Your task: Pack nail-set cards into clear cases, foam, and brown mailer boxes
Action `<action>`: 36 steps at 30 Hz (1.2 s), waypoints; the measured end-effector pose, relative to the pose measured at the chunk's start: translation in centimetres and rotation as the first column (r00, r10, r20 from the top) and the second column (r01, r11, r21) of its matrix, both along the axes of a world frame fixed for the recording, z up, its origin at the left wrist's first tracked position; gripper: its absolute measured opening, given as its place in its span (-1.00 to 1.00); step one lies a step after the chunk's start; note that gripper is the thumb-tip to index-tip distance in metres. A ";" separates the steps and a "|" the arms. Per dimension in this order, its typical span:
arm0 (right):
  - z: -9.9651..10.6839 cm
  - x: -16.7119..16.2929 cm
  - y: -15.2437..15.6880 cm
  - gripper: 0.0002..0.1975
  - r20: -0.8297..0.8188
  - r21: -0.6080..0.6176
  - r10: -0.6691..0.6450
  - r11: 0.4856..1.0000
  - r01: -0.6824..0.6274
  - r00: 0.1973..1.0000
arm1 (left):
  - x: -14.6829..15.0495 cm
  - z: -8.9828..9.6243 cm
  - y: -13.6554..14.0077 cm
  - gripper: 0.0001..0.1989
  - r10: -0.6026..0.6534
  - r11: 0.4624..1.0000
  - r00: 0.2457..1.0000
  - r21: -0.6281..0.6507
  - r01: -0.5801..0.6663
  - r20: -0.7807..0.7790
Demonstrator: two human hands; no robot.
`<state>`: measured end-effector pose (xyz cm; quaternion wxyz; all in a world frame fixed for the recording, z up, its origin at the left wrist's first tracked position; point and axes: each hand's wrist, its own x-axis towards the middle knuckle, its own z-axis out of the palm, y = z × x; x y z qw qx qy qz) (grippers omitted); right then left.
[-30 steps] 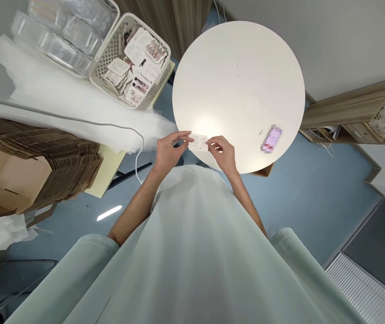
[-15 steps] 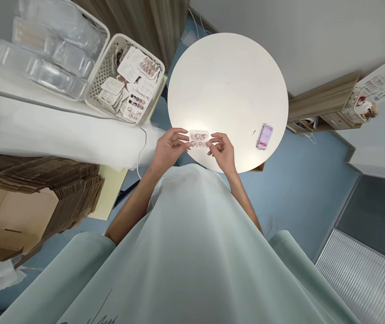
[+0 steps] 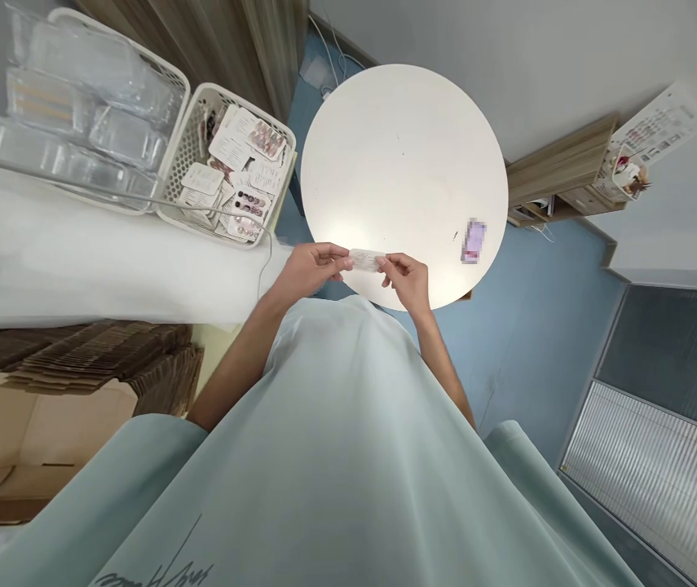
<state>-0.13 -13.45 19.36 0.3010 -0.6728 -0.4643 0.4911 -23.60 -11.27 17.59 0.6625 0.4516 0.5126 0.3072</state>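
Observation:
A small white card of press-on nails is held by its two short ends above the near edge of the round white table. Its printed text side faces me, so the nails are hidden underneath. My left hand pinches the left end between thumb and fingers. At the right end, the thumb and fingers of my right hand are closed on the card. A pixelated purple object lies on the table to the right of my hands.
At the left, a white basket holds several nail cards, beside another basket with clear plastic boxes. White sheeting and flattened cardboard boxes lie nearer. A wooden shelf stands right of the table.
The card has been turned over: its nail side faced me before, and now the printed side does. The view has shifted slightly. Both hands keep their hold.

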 end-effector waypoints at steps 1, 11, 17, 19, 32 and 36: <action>0.1 -0.3 0.1 -0.49 0.007 -0.008 -0.015 1.000 0.015 1.000 | 0.0 -0.1 0.2 -0.52 0.009 1.000 1.000 0.001 -0.009 -0.010; 0.2 -1.9 0.5 -0.48 0.010 0.018 -0.004 1.000 0.004 1.000 | -0.6 -0.2 1.3 -0.38 0.087 0.996 0.996 -0.018 -0.087 0.005; -1.8 -1.9 -0.5 -0.60 0.129 0.000 0.152 0.988 -0.153 0.980 | -1.4 -2.4 0.9 -0.51 0.115 0.987 0.993 -0.119 -0.110 0.036; -2.4 -2.0 -0.6 -0.64 0.243 -0.008 0.219 0.975 -0.224 0.945 | -1.4 -3.6 0.7 -0.53 0.127 0.983 0.991 -0.135 -0.122 0.029; -7.2 -4.9 2.8 -0.43 0.579 -0.002 0.492 0.798 -0.603 0.650 | -1.0 -7.8 0.3 -0.62 0.160 0.973 0.987 -0.170 -0.156 0.010; -9.1 -4.7 3.3 -0.31 0.593 -0.033 0.530 0.768 -0.639 0.606 | -0.6 -9.7 0.4 -0.65 0.134 0.971 0.989 -0.190 -0.143 -0.062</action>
